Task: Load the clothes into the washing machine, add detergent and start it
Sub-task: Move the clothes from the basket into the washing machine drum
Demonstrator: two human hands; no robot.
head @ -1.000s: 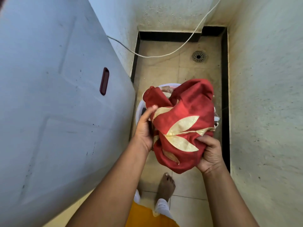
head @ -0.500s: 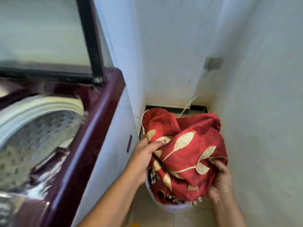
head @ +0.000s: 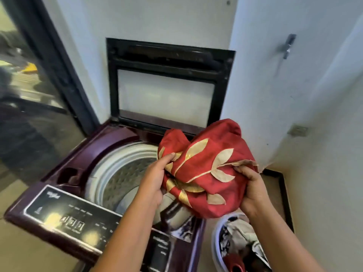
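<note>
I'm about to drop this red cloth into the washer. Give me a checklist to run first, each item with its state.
1. Washer lid raised upright: ok.
2. Grip: left hand and right hand both hold the red cloth: ok.
3. Cloth fully over the drum opening: not ok, its right part hangs past the rim.
4. Drum free of obstructions: cannot tell, arm and cloth hide part.
5. Power: control panel lit: ok.

Laundry basket (head: 216, 246) stands right of the washing machine (head: 94, 154).
</note>
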